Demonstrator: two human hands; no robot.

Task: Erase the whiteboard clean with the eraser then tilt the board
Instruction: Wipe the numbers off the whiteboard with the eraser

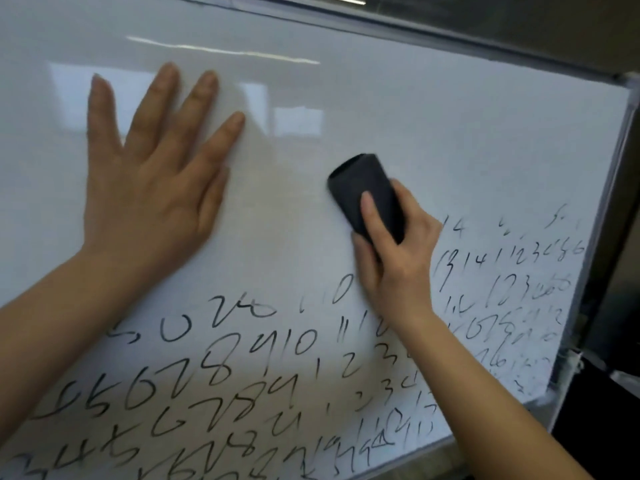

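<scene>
A large whiteboard [398,109] fills the view, its upper half wiped white. Black handwritten numbers [242,382] cover the lower half and the right side. My right hand [394,251] grips a dark grey eraser [363,192] and presses it flat on the board near the middle, just above the written rows. My left hand [149,174] lies flat on the bare upper left area with its fingers spread, holding nothing.
The board's metal frame [609,188] runs down the right side, with a dark wall or cabinet [623,306] beyond it. The top frame edge [450,32] slants across the upper right. Reflections of ceiling lights show on the glossy surface.
</scene>
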